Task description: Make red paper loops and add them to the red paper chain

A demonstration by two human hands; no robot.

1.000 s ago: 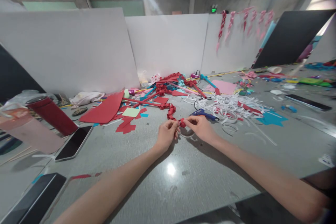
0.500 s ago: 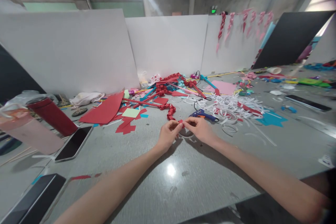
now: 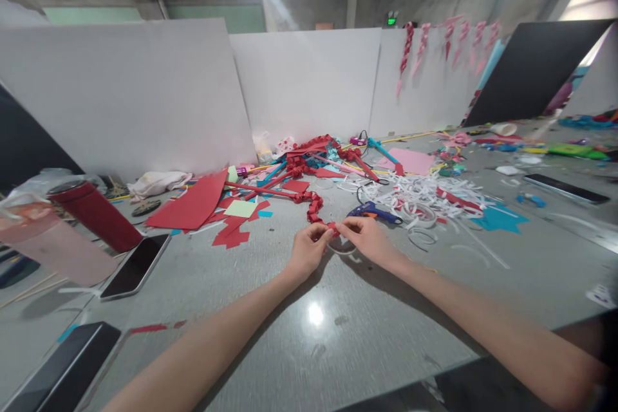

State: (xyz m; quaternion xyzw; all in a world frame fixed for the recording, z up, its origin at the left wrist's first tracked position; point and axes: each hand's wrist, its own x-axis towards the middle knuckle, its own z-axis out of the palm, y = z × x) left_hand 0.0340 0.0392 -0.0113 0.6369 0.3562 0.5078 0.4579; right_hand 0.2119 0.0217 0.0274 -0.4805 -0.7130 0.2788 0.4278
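My left hand (image 3: 309,247) and my right hand (image 3: 365,238) meet over the middle of the table, fingertips pinched together. Between them is a small red piece of paper (image 3: 333,228), partly covered by the fingers. From there a red paper chain (image 3: 315,205) runs up and to the left, toward a red rolled paper stick (image 3: 265,189). A curled white paper strip (image 3: 344,250) lies just beneath the fingertips. Beyond my right hand rests a blue glue gun (image 3: 376,212) with an orange part.
Shredded white paper strips (image 3: 420,196) heap at the right. Red card (image 3: 193,203) and red scraps (image 3: 232,232) lie left. A red flask (image 3: 96,215), pink bottle (image 3: 53,238) and phone (image 3: 136,265) stand or lie farther left. White panels (image 3: 304,84) line the back.
Both hands stay almost in place, still pinching the red paper. The fingers shift slightly around it, and more of the red piece shows between the fingertips.
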